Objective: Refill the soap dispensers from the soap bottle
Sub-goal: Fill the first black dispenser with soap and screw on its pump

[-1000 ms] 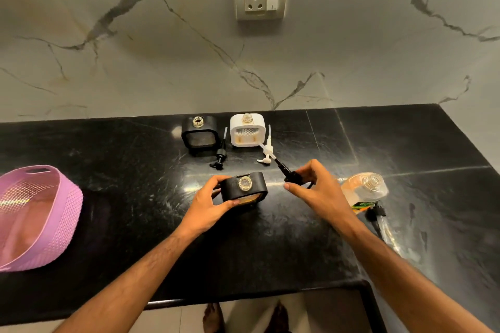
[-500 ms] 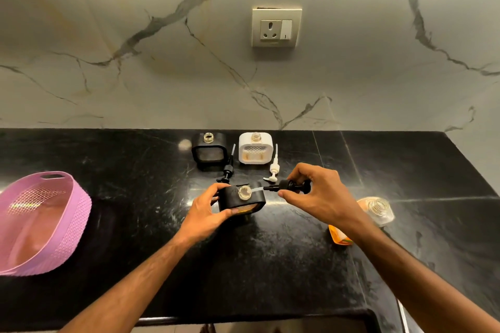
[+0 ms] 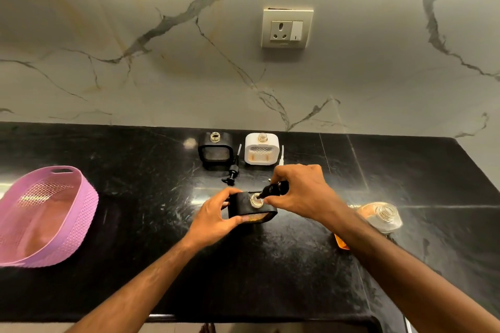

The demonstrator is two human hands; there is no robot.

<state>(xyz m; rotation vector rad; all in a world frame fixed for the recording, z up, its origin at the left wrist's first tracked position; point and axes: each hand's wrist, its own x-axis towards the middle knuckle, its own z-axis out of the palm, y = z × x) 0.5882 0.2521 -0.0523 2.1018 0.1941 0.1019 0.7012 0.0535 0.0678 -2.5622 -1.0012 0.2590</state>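
**Pump Head Positioned at the Neck of the Near Black Dispenser**

Two bare forearms are extending from the near edge of the worktop (image 3: 135,265) toward its middle. The left hand (image 3: 213,217) is gripping the near black dispenser (image 3: 250,211), with the fingers wrapped around its left side and the thumb lying along its front lower edge. This dispenser is standing upright near the middle of the worktop, and amber liquid is showing through its front window.

The right hand (image 3: 303,192) is holding the black pump head (image 3: 274,189), fingertips clamped on it. The pump head is sitting tilted, with its lower end pointing into the open neck (image 3: 255,200) of the near dispenser; whether the two parts are touching cannot be told.

The soap bottle (image 3: 381,216) is lying on its side toward the right edge of the worktop, just behind the right forearm, with its open neck facing the camera. A pink basket (image 3: 46,213) is sitting at the left edge.

Along the back edge, a second black dispenser (image 3: 215,147) and a white dispenser (image 3: 261,149) are standing side by side, both with uncapped necks. A loose black pump (image 3: 233,169) is lying between them, slightly forward. A white pump (image 3: 281,155) is lying just right of the white dispenser, partly hidden by the right hand. A wall socket (image 3: 286,28) is showing on the marble wall above.
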